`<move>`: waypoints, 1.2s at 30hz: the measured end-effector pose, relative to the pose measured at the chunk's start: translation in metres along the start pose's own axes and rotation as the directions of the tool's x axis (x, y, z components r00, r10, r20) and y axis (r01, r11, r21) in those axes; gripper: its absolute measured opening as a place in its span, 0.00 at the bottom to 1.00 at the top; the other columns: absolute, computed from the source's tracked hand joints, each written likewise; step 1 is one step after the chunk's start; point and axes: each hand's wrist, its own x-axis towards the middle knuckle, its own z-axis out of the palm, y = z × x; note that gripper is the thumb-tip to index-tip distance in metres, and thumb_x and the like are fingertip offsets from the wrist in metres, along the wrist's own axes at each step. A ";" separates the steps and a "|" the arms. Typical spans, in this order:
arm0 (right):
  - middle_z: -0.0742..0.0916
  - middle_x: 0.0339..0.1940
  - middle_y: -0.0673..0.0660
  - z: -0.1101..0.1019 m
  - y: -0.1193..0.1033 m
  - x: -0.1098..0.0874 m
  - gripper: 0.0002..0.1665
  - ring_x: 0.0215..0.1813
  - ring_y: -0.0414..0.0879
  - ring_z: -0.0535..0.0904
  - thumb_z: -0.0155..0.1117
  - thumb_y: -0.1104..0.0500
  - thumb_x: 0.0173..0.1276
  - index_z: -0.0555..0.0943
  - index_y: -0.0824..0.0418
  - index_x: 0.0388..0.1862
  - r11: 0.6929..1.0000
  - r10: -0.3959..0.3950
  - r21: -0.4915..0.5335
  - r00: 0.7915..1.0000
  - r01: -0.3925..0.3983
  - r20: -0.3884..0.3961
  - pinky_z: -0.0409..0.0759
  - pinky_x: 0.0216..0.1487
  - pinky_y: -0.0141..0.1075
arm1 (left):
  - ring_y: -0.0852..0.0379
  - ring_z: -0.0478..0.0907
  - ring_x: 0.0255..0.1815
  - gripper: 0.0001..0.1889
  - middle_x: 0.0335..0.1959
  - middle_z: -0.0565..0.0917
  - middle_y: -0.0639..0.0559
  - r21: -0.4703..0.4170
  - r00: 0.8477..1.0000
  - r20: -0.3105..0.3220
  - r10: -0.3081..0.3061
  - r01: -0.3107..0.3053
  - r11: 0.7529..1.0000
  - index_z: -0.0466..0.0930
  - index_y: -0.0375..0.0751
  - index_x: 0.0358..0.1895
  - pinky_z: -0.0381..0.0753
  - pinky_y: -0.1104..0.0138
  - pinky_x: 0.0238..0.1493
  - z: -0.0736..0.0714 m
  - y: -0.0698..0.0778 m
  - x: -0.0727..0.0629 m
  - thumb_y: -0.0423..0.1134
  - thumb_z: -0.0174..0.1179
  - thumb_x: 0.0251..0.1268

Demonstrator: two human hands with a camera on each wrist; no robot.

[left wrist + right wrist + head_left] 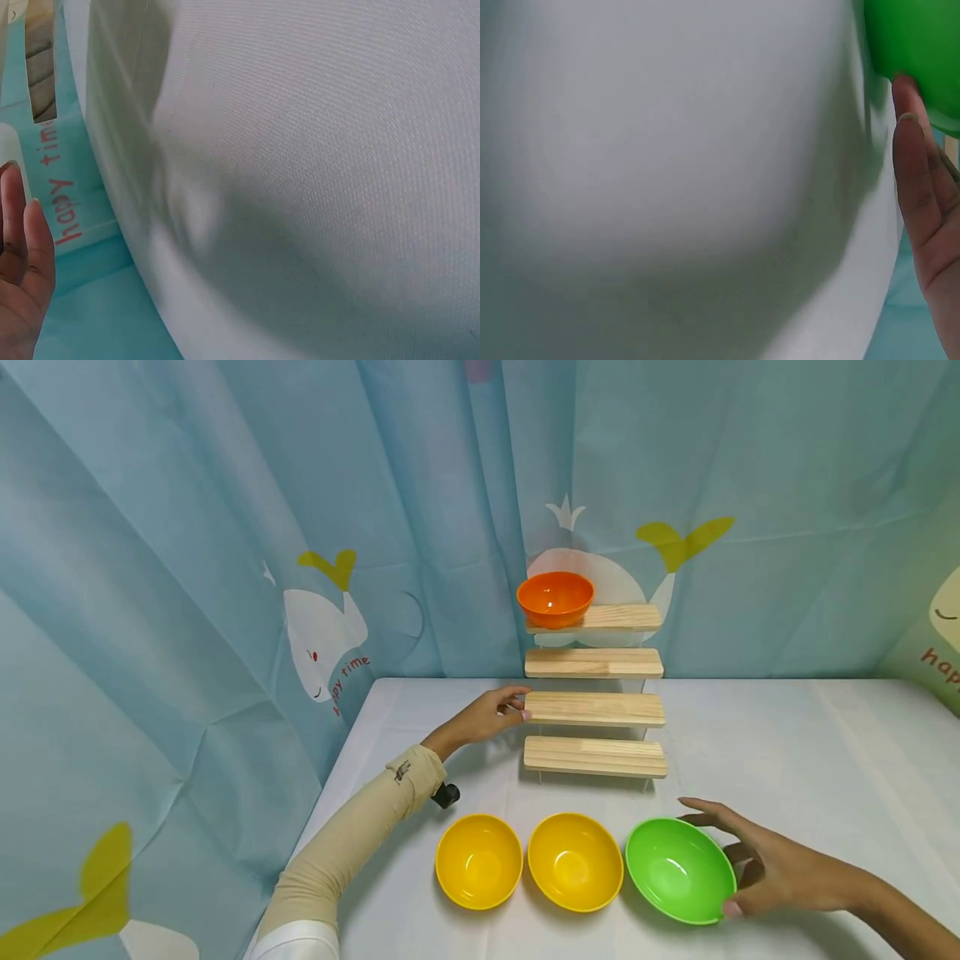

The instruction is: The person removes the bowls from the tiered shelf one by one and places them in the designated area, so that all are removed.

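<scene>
All the background is taken up by the pale blue curtain point(465, 485), printed with white cartoon figures, and up against it the far edge of the white table point(787, 760) is set. Near the middle of that far edge the four-step wooden rack point(595, 709) is planted. The left end of its third board from the top is pinched by the left hand point(486, 717), thumb to the front, fingers bent behind. Over on the right, the green bowl point(678, 870) is flanked by the right hand point(783, 864): thumb and fingers are spread wide about its right side, a fingertip is laid on the outer wall, and the bowl is not clasped. That bowl is stationed before the rack's right front corner, at the row's right end. Just beside it the middle yellow bowl point(576, 862) is lined up, then, nearest the table's left edge, the left yellow bowl point(479, 862). Up top, the smaller orange bowl point(555, 599) is perched upright at the highest board's left end.
</scene>
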 end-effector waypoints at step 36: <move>0.72 0.70 0.43 -0.094 -0.088 0.063 0.56 0.39 0.47 0.87 0.69 0.74 0.61 0.51 0.55 0.82 0.941 -0.233 -0.294 0.951 0.168 -0.202 0.86 0.39 0.37 | 0.51 0.76 0.61 0.31 0.63 0.77 0.44 -0.017 1.000 0.003 -0.016 0.016 1.000 0.62 0.46 0.77 0.77 0.62 0.62 0.002 0.003 -0.001 0.49 0.57 0.76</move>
